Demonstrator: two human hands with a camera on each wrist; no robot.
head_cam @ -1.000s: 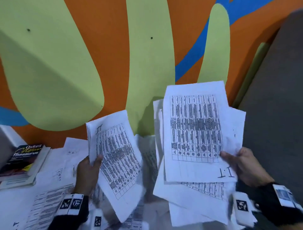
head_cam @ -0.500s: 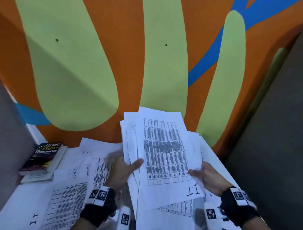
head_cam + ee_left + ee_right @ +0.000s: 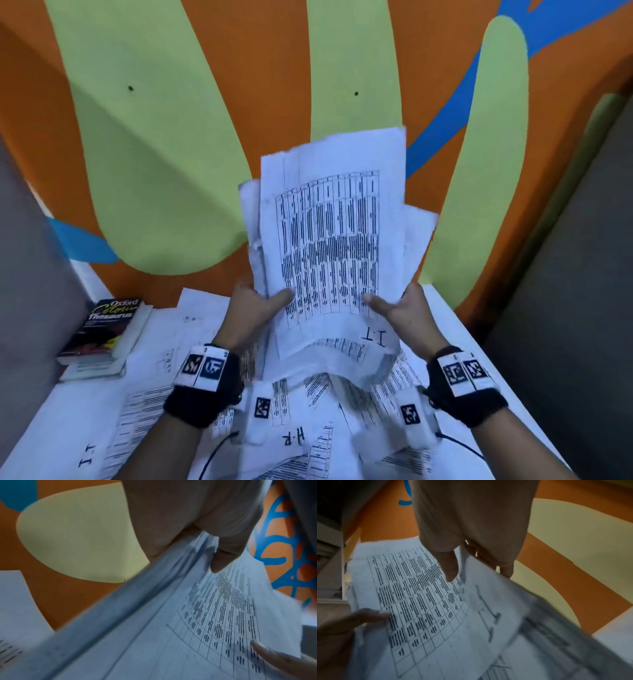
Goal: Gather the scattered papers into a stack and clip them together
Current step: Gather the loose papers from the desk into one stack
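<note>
White paper fills the space between the two hands: the left hand (image 3: 253, 308) grips the left edge of a raised bundle of papers (image 3: 329, 240), its thumb (image 3: 282, 295) lying across the printed table on the front sheet and its fingers hidden behind the bundle. The right hand (image 3: 406, 308) grips the right edge in the same way, thumb (image 3: 375, 300) on the front sheet beside the handwritten letters "I.T", fingers behind. In the left wrist view the left thumb (image 3: 223, 561) presses on the top sheet (image 3: 223, 615) above several loosely aligned sheet edges, and the right wrist view shows the right thumb (image 3: 450, 568) on the same printed table. The bundle stands nearly upright above the counter (image 3: 455, 329), its sheets fanned out of line at the top and its lower edge bowed toward the person. Both wrists wear black bands with white coded tags. More loose sheets (image 3: 144, 404) lie flat and overlapping on the white counter under and around the hands, one near sheet marked "H.R" and one at the near left marked "I.T". At the far left of the counter lies a dark thesaurus (image 3: 102, 325) on top of another book. Behind the counter rises a wall (image 3: 171, 154) painted orange with pale green shapes and a blue band.
</note>
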